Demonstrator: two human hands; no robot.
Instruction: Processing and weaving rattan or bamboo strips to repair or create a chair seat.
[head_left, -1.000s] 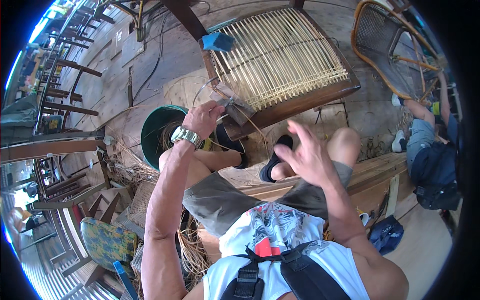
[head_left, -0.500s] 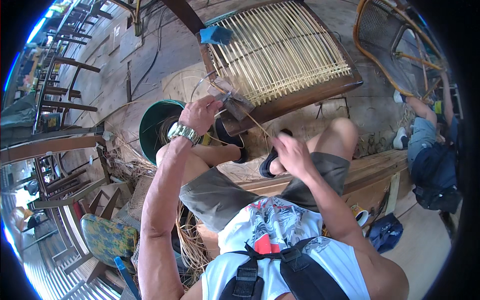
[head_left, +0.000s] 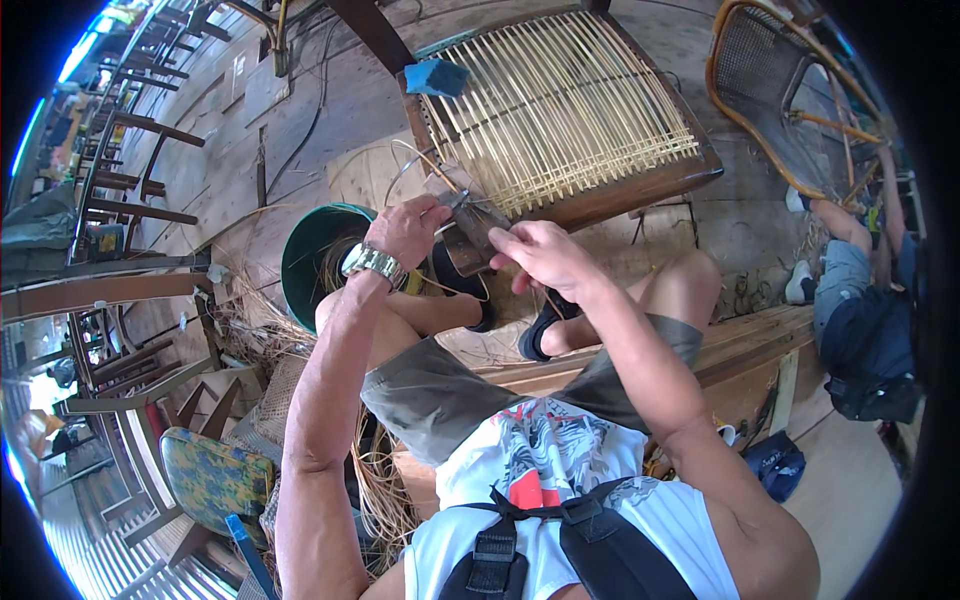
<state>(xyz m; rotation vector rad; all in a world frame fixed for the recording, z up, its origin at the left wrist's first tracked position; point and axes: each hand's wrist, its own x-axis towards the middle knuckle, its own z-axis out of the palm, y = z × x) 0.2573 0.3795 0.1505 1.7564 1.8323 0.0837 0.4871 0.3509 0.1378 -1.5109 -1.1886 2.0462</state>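
Note:
My left hand (head_left: 405, 232), with a metal-banded watch on its wrist, is closed at a small metal piece (head_left: 455, 199) on a wooden block (head_left: 478, 222). The block rests at the near left corner of a wooden chair seat frame (head_left: 640, 192). A thin cane strip (head_left: 428, 157) curves up beyond the metal piece. My right hand (head_left: 545, 258) is pinched just right of the block, on the strip's near side; its fingers largely hide the strip. Pale cane strands (head_left: 560, 100) span the seat, with crossing strands woven near its front edge.
A blue sponge (head_left: 437, 77) lies on the seat's far left corner. The green bucket (head_left: 296, 265) beside my left leg holds cane scraps. Loose cane (head_left: 385, 490) lies by my left hip. Another cane chair (head_left: 760, 80) and a person (head_left: 865, 300) are at the right.
My right hand has moved up and left, from above my right foot to beside the block. My left hand stays near the metal piece. The cane loop beyond it now stands differently.

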